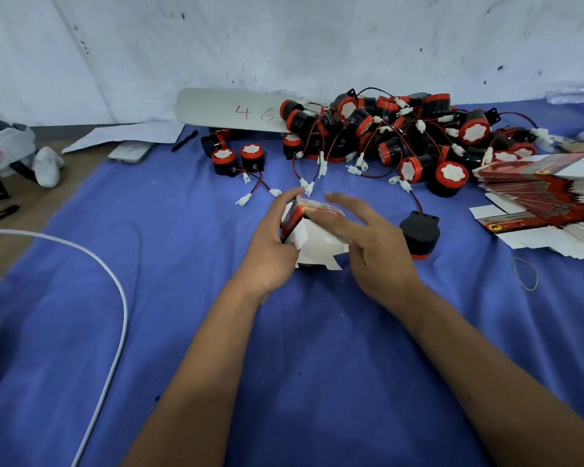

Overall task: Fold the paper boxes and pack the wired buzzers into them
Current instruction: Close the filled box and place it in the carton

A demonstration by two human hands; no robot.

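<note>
A red-and-white paper box [312, 242] sits partly formed at the middle of the blue cloth, its white flaps spread toward me. My left hand [272, 246] grips its left side, thumb on top. My right hand [368, 244] rests on its right side with fingers spread over the red top. One black wired buzzer [419, 234] lies face down just right of my right hand. A large pile of black-and-red buzzers [395, 139] with red wires and white plugs lies behind. A fanned stack of flat boxes [547, 200] lies at the right.
Two separate buzzers [238, 160] stand left of the pile. A white board marked 46 [230, 109] leans at the back. A phone [130, 151], a pen [184, 140], a white cable [112, 298] and a rubber band [525, 273] lie around. The blue cloth [182, 264] covers the table.
</note>
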